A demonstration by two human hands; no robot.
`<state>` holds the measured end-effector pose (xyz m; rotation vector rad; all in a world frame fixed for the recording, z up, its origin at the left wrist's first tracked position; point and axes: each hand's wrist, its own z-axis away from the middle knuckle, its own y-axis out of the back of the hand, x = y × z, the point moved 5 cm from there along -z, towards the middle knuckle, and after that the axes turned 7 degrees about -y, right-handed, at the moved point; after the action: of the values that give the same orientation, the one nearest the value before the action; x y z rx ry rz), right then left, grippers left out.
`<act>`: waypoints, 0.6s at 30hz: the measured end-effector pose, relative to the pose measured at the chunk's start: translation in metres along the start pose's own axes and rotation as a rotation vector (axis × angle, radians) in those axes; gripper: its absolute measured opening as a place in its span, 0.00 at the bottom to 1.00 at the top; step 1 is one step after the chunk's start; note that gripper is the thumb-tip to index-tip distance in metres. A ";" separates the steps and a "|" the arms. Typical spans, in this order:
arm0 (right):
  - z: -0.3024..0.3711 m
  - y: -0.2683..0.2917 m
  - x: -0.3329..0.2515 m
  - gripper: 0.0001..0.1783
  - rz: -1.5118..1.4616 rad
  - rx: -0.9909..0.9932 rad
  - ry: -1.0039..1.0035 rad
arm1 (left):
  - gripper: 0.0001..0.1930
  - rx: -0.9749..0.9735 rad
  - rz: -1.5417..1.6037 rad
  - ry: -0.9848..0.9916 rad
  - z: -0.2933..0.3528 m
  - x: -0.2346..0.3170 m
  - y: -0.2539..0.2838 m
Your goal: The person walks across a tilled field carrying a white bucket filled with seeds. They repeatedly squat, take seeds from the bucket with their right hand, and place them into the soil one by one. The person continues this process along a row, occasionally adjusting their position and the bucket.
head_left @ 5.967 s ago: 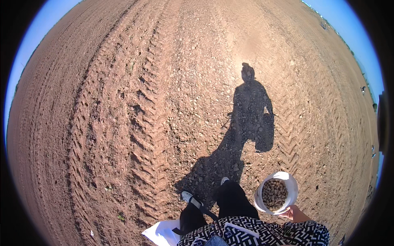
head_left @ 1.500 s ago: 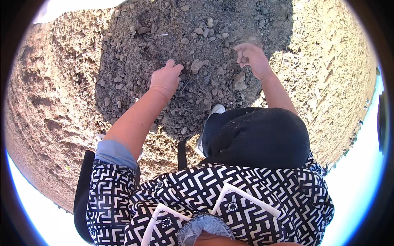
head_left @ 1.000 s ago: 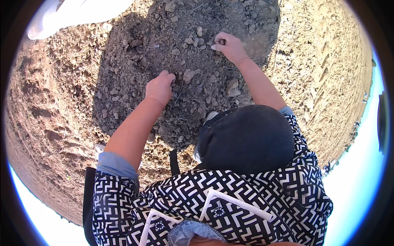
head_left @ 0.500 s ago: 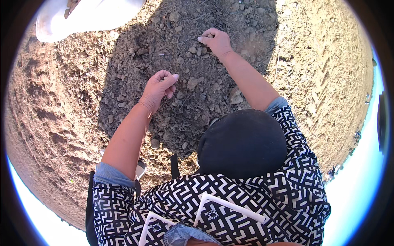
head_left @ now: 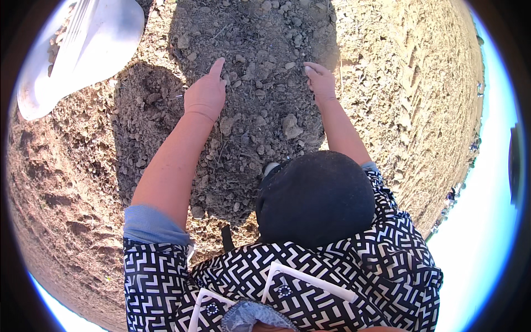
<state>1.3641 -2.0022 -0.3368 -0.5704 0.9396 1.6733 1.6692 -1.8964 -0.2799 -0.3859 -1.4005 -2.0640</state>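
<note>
My left hand (head_left: 204,94) is low over dry, cloddy soil (head_left: 249,105), palm down. Its index finger stretches forward close to small clods, and the thumb tip shows beside it; the other fingers are hidden beneath. Farther right, near the edge of my shadow, my right hand (head_left: 323,83) has its thumb and index finger drawn together and the other fingers curled. Whether anything small is between them I cannot make out. A pale oval lump (head_left: 290,65) lies on the soil just left of its fingertips.
A white plastic container (head_left: 113,47) with brown lumps (head_left: 57,41) inside stands at the far left. One larger clod (head_left: 291,127) lies between my forearms. Nearer me is a rounded black cloth shape (head_left: 318,196). Sunlit rough soil (head_left: 381,105) spreads to the right.
My left hand has reached forward and its index finger has straightened. My right hand has shifted right and slightly nearer. More of the white container shows as the view has moved.
</note>
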 end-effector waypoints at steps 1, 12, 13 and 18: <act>-0.005 -0.007 -0.005 0.10 0.106 -0.016 0.157 | 0.21 0.080 0.132 0.026 0.009 0.002 0.014; 0.007 -0.052 -0.004 0.08 -0.092 -0.323 -0.184 | 0.07 0.004 1.236 0.440 0.143 -0.107 -0.018; 0.023 -0.061 -0.010 0.07 -0.261 -0.468 -0.269 | 0.08 0.048 1.239 0.369 0.150 -0.105 -0.030; 0.104 -0.106 -0.006 0.07 -0.211 -0.925 -0.502 | 0.13 -0.107 0.230 -0.054 0.156 -0.079 -0.040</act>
<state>1.4761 -1.9102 -0.3041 -0.7548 -0.2955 1.8728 1.6904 -1.7182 -0.2906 -0.6226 -1.2171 -1.9561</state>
